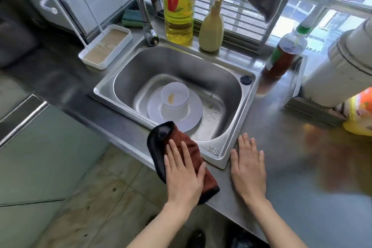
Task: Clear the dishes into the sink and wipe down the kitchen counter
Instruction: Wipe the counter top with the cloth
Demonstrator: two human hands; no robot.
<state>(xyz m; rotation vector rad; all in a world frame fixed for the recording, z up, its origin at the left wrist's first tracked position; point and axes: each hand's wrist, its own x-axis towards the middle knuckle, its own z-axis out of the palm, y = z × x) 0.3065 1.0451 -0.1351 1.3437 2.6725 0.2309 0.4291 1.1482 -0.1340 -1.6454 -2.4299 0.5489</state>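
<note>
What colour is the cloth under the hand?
Reddish brown with a black edge, seen in the head view: cloth.

Single head-worn wide view, close, steeply down over sink (171, 60) and counter (291, 167)

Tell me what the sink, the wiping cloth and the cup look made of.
Sink: stainless steel, brushed, going by its grey sheen and reflections. Cloth: soft fabric, brown with black edging; it folds limply. Cup: matte white, plastic or ceramic; cannot tell which.

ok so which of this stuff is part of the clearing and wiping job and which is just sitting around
In the job: cloth under the left hand, plate, cup, sink, counter.
Just lying about: oil bottle, spray bottle, sauce bottle, sponge, tray.
</note>
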